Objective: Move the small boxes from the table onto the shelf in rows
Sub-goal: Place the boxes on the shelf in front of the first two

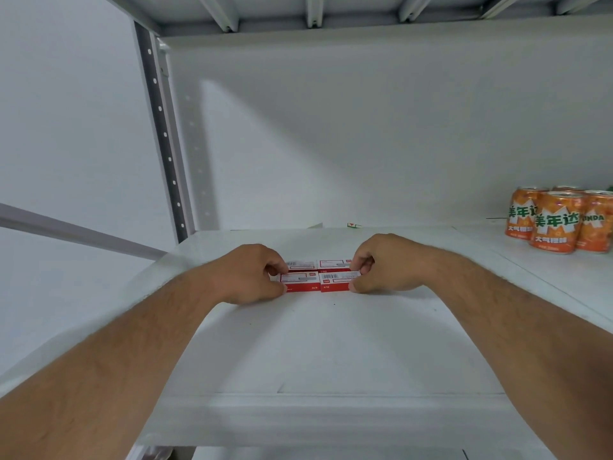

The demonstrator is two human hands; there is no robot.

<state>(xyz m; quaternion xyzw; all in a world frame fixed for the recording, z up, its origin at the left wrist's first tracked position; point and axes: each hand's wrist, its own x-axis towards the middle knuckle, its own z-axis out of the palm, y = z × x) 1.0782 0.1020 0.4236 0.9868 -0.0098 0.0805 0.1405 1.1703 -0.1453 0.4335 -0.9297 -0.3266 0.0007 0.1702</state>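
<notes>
The left hand [255, 273] has its fingers curled in, thumb and fingertips pinching the left end of the front-left box [300, 282]; the right hand [381, 263] mirrors it, thumb low and fingers bent over the right end of the front-right box [335, 281]. Both boxes are red and white, lying flat with their long axes running left to right, label faces up and red front edges toward the camera. They sit end to end, touching at the middle. Just behind them lie two more — the back-left box [301, 264] and back-right box [333, 263] — in the same orientation, making a two-by-two block near the middle of the white shelf [331, 343]. Well apart, at the right, a cluster of orange cans [557, 220] stands upright. The shelf's perforated upright post [164, 134] rises at the left.
</notes>
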